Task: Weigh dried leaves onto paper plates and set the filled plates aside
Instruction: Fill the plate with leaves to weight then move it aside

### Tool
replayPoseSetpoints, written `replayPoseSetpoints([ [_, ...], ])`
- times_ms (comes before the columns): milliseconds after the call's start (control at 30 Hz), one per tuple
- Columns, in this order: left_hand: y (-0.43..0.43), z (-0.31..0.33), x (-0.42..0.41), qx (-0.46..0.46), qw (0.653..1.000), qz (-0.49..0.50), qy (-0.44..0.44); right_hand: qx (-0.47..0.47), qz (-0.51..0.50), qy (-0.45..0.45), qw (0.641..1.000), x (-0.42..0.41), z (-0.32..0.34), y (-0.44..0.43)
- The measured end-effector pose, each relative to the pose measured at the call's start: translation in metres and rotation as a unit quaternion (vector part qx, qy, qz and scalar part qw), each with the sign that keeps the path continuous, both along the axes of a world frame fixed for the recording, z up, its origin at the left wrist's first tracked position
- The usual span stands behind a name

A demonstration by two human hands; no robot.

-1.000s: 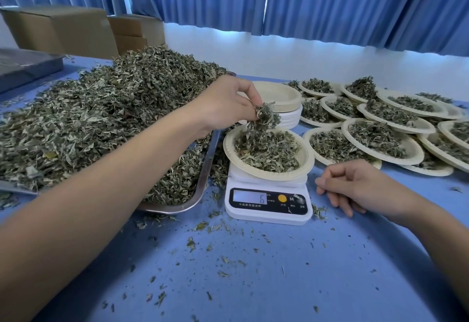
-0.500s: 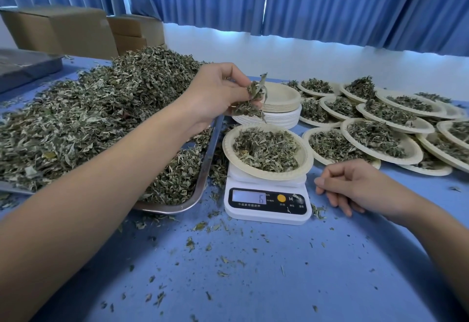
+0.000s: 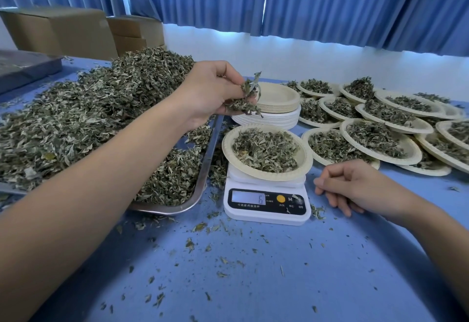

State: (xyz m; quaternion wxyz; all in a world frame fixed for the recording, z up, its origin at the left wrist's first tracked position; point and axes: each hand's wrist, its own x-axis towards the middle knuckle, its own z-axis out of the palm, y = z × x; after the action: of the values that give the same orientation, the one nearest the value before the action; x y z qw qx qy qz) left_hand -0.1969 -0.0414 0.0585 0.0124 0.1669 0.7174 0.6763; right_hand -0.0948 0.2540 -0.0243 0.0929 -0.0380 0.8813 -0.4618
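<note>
Below tuft (image 3: 244, 102) pinched in left hand (image 3: 210, 93): paper plate (image 3: 304, 156) of dried leaves (image 3: 266, 149), on kitchen scale (image 3: 266, 202). Leaves judged featherlight, brittle, shedding; plate flimsy, so lift by opposite rims. Right hand (image 3: 355, 187) loosely curled, empty, beside scale.

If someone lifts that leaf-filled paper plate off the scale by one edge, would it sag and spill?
Probably very light: the scale reads only 6 under the plate. It looks thin, so one-edged lifting might flex it slightly. The loose leaves in it would likely scatter if tilted, like the crumbs on the table.
</note>
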Motion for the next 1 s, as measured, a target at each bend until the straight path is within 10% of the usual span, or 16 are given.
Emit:
replayPoseSetpoints([
  [1000, 0.014, -0.014, 0.005, -0.083, 0.995, -0.054, 0.024, 0.003, 0.003, 0.007, 1.0, -0.002, -0.003, 0.002],
])
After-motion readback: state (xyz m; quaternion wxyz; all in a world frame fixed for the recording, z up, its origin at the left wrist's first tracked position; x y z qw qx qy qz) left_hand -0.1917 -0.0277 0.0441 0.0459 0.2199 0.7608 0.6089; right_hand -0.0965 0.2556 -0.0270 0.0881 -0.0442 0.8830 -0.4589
